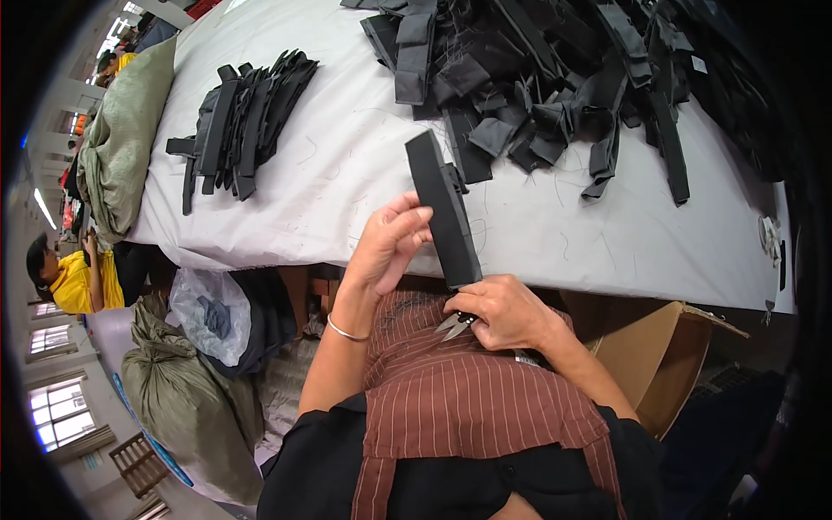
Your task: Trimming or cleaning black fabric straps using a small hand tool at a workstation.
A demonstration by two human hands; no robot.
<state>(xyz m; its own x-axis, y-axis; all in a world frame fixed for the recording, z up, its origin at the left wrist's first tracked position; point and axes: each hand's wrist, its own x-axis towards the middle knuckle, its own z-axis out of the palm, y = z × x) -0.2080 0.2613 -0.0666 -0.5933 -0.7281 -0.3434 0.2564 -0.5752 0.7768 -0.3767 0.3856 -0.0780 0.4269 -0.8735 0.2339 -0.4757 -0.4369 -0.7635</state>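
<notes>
Black fabric strip (444,212) was held tilted, top toward 11 o'clock, at the near edge of the counter (329,204). Left hand (394,238), at its 8 o'clock, pinched it. Right hand (498,312), at 5 o'clock, was closed around silver-bladed snips (455,326); grip on strip: could not tell. From the strip, stacked black pieces (247,130) lay at 10 o'clock, loose pile (537,87) at 1.

Black fabric strip (445,212), brown pinstriped apron (481,403), white table cover (546,238), olive sacks (186,403)
</notes>
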